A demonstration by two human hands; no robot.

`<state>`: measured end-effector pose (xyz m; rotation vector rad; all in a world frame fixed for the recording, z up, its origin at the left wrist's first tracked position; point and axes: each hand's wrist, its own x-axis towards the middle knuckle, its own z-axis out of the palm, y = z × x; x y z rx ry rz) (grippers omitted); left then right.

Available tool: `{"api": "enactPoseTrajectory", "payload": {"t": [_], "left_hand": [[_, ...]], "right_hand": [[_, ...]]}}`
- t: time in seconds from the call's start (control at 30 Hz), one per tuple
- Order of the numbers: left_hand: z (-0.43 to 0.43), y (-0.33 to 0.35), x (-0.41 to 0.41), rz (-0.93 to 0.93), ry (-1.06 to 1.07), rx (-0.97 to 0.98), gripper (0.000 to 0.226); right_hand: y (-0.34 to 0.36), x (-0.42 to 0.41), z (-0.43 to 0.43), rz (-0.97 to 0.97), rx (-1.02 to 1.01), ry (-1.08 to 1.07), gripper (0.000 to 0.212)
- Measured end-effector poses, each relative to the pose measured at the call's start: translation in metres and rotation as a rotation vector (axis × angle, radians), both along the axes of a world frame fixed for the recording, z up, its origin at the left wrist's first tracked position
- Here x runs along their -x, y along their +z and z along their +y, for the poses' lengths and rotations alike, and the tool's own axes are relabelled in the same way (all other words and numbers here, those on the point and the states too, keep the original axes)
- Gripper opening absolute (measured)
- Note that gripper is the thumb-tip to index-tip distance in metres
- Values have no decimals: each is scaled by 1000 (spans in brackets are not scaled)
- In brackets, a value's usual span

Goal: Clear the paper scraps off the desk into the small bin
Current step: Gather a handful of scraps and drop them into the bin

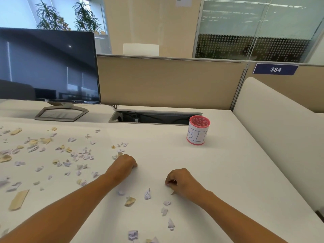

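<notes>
Several white and tan paper scraps (77, 156) lie scattered over the left and near part of the white desk (228, 172). The small pink bin (198, 130), with a white label reading BIN, stands upright at the back right. My left hand (122, 166) rests knuckles-up on the desk with its fingers curled under; what it holds is hidden. My right hand (182, 183) pinches a small white scrap (168, 184) at its fingertips, well short of the bin. More scraps (147, 194) lie between and in front of my forearms.
A dark monitor (47, 67) on a stand fills the back left. An open cable trough (152, 117) runs along the desk's rear, just behind the bin. A beige partition stands behind, and a low white divider (280, 128) bounds the desk's right side.
</notes>
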<state>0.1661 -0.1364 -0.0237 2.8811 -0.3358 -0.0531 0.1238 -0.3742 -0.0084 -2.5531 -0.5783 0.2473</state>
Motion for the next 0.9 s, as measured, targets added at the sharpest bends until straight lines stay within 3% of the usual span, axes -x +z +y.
{"api": "enactPoseTrajectory", "payload": {"t": [0.27, 0.67, 0.9], "left_hand": [[-23, 23, -13, -52, 54, 55, 30], [-98, 55, -57, -43, 4, 218, 27], [-134, 74, -82, -76, -9, 273, 26]], "right_hand": [[9, -29, -32, 106, -88, -244, 20], [77, -102, -51, -184, -160, -369, 23], [94, -147, -69, -349, -214, -566, 20]]}}
